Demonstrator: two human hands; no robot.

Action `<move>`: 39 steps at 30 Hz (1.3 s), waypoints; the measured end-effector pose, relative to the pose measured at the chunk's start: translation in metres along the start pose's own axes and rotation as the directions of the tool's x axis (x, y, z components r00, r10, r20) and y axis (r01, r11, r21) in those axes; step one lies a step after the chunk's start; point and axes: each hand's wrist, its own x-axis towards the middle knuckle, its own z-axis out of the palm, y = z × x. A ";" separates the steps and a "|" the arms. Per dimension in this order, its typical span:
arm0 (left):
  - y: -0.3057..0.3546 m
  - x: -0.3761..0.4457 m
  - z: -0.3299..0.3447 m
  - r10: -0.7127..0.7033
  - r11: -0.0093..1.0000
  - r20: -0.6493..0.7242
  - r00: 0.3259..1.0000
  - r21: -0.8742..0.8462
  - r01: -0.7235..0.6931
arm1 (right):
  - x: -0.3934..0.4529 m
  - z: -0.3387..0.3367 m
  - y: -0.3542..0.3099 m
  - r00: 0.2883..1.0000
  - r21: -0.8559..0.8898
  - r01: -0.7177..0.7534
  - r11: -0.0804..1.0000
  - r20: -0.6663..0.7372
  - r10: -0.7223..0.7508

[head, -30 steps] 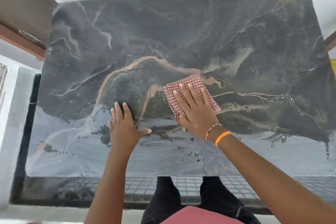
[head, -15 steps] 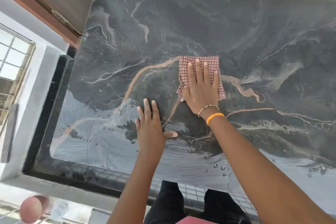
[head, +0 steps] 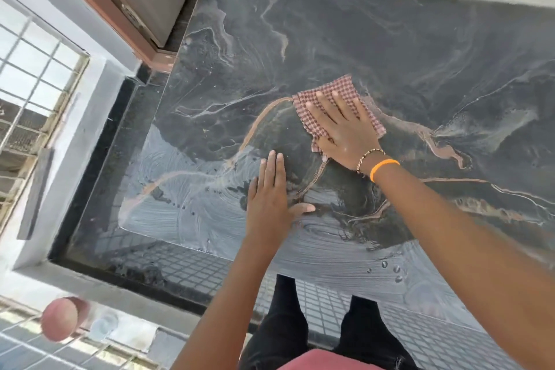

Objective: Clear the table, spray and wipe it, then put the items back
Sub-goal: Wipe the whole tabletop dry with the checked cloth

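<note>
Cloth: red-checked cloth [head: 327,96] lay flat near the middle of the table [head: 420,48], pinned under the palm.
Right hand: right hand [head: 342,129] was spread open, fingers splayed, pressing the cloth down rather than gripping it.
Left hand: left hand [head: 270,204] lay flat and empty on the wet marble, just beside the cloth, bracing.
Table state: swirled streaks and water droplets [head: 390,270] showed along the near edge; far half looked dry and bare.
Risk 1: braced palm could slide on the wet film; cause, body weight leaning forward.
Risk 2: cloth could bunch or slip free; cause, flat-palm hold only.
Risk 3: far half left unwiped; cause, long reach.
</note>
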 end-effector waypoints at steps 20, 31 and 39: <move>-0.090 -0.003 -0.034 -0.348 0.937 0.029 0.937 0.011 0.348 | 0.083 0.007 -0.107 0.956 0.085 -0.278 0.957 -0.077 0.285; -0.089 -0.006 -0.041 -0.319 0.948 0.077 0.945 0.004 0.319 | 0.059 0.013 -0.134 0.990 -0.024 0.136 0.990 0.041 -0.135; -0.161 -0.029 -0.045 -0.206 0.969 0.054 0.977 -0.126 0.211 | -0.041 0.048 -0.199 0.990 0.091 0.052 0.995 0.129 -0.063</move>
